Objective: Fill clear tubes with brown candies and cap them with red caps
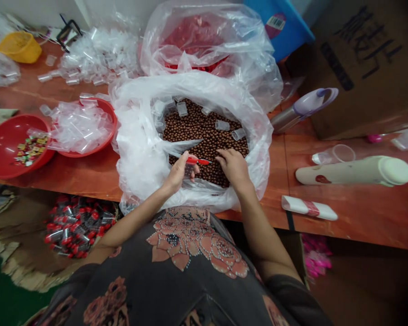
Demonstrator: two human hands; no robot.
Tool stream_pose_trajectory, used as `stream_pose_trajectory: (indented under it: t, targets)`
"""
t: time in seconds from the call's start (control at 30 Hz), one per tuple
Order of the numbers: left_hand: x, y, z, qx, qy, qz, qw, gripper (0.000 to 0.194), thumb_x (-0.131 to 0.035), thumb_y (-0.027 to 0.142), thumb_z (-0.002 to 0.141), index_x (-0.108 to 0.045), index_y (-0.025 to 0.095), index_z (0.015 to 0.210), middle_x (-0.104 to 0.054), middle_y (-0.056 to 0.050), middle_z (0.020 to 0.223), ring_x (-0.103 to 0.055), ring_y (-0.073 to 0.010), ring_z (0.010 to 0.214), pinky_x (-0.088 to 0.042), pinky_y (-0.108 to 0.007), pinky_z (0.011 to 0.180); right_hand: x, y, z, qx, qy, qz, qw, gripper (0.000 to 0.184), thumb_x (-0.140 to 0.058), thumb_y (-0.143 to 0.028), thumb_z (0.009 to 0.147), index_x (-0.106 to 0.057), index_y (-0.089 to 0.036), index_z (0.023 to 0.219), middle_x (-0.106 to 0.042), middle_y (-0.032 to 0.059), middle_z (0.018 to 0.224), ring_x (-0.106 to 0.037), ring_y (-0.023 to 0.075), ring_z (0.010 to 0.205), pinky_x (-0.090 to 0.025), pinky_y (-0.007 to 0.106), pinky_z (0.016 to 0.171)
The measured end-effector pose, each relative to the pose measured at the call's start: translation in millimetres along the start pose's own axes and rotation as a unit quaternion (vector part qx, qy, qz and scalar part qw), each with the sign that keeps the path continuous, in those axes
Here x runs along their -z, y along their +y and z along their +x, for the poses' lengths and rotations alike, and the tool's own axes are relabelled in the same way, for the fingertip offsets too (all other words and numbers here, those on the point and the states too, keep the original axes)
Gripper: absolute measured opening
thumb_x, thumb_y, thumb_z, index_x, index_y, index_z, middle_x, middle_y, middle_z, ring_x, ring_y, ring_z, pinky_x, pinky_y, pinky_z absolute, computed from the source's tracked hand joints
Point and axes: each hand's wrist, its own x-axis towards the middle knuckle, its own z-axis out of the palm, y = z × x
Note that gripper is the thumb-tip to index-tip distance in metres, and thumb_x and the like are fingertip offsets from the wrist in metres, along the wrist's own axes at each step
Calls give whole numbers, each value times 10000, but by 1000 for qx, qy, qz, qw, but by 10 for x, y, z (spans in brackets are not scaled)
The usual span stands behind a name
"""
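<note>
Now the left hand [178, 174] pinches a red stick [197, 160] over the brown beads [204, 136] in a white plastic bag [129, 149], and the right hand [234, 168] lies open, fingers spread, on the beads.

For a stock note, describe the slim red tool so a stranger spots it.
On the orange-brown table, find the white plastic bag of brown beads. Near its front edge, the left hand pinches the slim red tool, the only red thing above the beads.

left hand [178, 174] gripping red tool [197, 160], right hand [234, 168] on brown beads [206, 131]
</note>
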Motion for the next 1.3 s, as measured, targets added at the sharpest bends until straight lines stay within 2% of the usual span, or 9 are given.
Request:
stream_pose_trajectory:
  t: [0.17,0.5,0.57,0.67,0.73,0.83,0.97,1.13,1.3]
  targets:
    - [34,-36,7,18,-11,25,999,573,-264,618,972,-614,164,965,-661,-35,644,-524,-111,471,-423,-220,444,-69,-51,62,62,-125,-150,979,282,-469,-220,976,-730,-155,1060,-724,127,1004,-578,256,937,-402,355,828]
    - [26,-61,-23,23,-40,95,994,567,-265,614,975,-615,168,960,-666,-40,653,-507,-104,472,-413,-202,433,10,-175,83,85,-142,-184,969,242,-505,-208,935,-729,-117,946,-748,160,957,-570,290,960,-338,405,807]
    - [19,-67,-25,23,-44,103,993,567,-264,615,975,-612,167,972,-670,-43,661,-507,-104,474,-414,-200,433,6,-185,76,57,-119,-139,981,222,-528,-206,924,-739,-137,933,-758,143,951,-581,292,972,-353,420,839]
    - [20,-64,-33,25,-44,113,992,585,-243,621,977,-608,165,988,-663,-40,654,-505,-103,472,-416,-199,436,30,-259,4,-17,-14,31,999,210,-586,-271,916,-738,-185,1032,-766,90,988,-609,266,981,-400,424,885]
    - [22,-59,-39,22,-44,124,991,595,-238,627,976,-612,164,987,-654,-38,649,-506,-102,476,-419,-199,439,74,-373,-79,-55,47,190,979,251,-621,-327,904,-719,-218,1107,-761,54,1004,-635,227,957,-451,396,880]
    - [15,-64,-41,14,-45,139,989,608,-252,644,971,-626,166,986,-645,-44,653,-527,-109,495,-432,-205,443,150,-587,-196,-66,47,331,940,207,-665,-370,876,-750,-259,1029,-756,23,965,-653,194,910,-503,364,850]
    - [2,-103,-28,-3,-45,152,987,642,-279,691,950,-654,170,951,-614,-53,621,-521,-118,474,-406,-217,410,150,-739,-256,-1,15,369,929,144,-650,-346,900,-777,-312,958,-744,5,911,-652,178,880,-518,370,857]
    - [-14,-121,-35,5,-47,137,989,687,-240,701,951,-675,171,983,-586,-44,579,-490,-116,440,-367,-223,382,87,-673,-247,67,-6,353,933,190,-597,-355,939,-759,-346,1038,-678,0,899,-643,159,846,-538,339,794]
    - [-37,-37,-61,25,-46,44,998,707,-192,728,939,-633,192,1071,-614,-25,602,-494,-107,445,-379,-215,400,204,-562,-266,-15,111,228,967,274,-512,-343,978,-696,-320,1181,-676,59,1144,-599,224,1142,-459,459,1037]
